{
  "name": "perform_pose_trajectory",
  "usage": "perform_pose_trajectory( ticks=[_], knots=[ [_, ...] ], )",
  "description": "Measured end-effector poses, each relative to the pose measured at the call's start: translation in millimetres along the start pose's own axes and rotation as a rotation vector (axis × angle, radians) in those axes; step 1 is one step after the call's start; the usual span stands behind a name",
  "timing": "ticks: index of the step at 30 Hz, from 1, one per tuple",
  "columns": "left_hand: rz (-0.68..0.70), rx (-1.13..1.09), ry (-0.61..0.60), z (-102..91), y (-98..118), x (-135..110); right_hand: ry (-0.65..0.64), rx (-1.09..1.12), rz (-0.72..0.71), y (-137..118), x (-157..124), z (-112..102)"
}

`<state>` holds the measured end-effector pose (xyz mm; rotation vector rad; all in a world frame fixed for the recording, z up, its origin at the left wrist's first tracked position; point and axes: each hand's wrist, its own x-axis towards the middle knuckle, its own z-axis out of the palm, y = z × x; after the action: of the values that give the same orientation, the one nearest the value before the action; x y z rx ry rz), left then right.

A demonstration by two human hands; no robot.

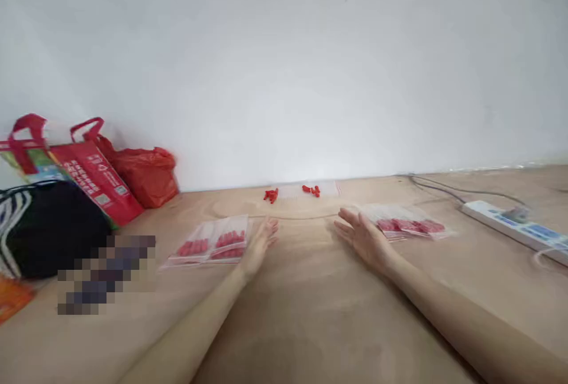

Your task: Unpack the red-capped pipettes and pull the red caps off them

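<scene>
Both of my hands reach over the wooden table, palms facing inward, and neither holds anything. My left hand [261, 240] has its fingers stretched out beside clear zip bags [213, 244] with small red pieces in them. My right hand [364, 236], fingers spread, is close to another group of clear zip bags [402, 224], also with red pieces inside. Farther back, near the wall, a loose cluster of small red pieces [271, 195] lies left of a flat clear bag [329, 188]. More red pieces [311, 190] lie on that bag. Their exact kind is too small to tell.
A white power strip [515, 224] with grey cables lies at the right. On the left stand a red shopping bag [97, 180], a red plastic bag [148, 177] and a black bag [53, 230]. A pixelated patch covers something before them. A white wall [310, 76] closes off the back.
</scene>
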<state>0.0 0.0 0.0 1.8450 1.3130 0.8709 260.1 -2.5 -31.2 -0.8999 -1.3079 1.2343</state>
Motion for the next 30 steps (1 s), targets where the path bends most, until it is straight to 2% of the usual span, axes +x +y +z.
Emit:
perform_pose_trajectory(
  ticks=[3, 6, 8, 10, 14, 17, 20, 22, 24, 26, 30],
  knots=[
    [0.091, 0.366, -0.073, 0.6, 1, -11, -0.006, -0.453, -0.102, -3, -6, -5],
    [0.101, 0.662, -0.204, 1.8, 2, -16, -0.154, -0.886, -0.193, -4, -14, -4],
    [0.085, 0.757, -0.258, 2.5, 3, -17, -0.269, -1.079, -0.206, -4, -19, -1],
    [0.08, 0.795, -0.253, 3.3, 4, -17, -0.305, -1.198, -0.205, -5, -21, 2],
    [0.109, 0.798, -0.203, 6.1, -1, -18, -0.297, -1.274, -0.228, -6, -22, 6],
    [0.139, 0.818, -0.097, 4.8, 0, -18, -0.287, -1.287, -0.242, -6, -21, 5],
    [0.111, 0.972, 0.065, -9.7, 12, -17, -0.276, -1.283, -0.265, -5, -20, 3],
    [-0.012, 1.145, 0.108, -27.7, 23, -16, -0.279, -1.279, -0.277, -5, -20, 3],
    [-0.175, 1.278, 0.031, -48.2, 31, -17, -0.284, -1.281, -0.279, -4, -19, 3],
    [-0.265, 1.309, -0.038, -66.0, 34, -19, -0.288, -1.287, -0.276, -4, -18, 4],
    [-0.259, 1.32, -0.068, -82.8, 26, -19, -0.28, -1.295, -0.264, -5, -17, 4]
  ],
)
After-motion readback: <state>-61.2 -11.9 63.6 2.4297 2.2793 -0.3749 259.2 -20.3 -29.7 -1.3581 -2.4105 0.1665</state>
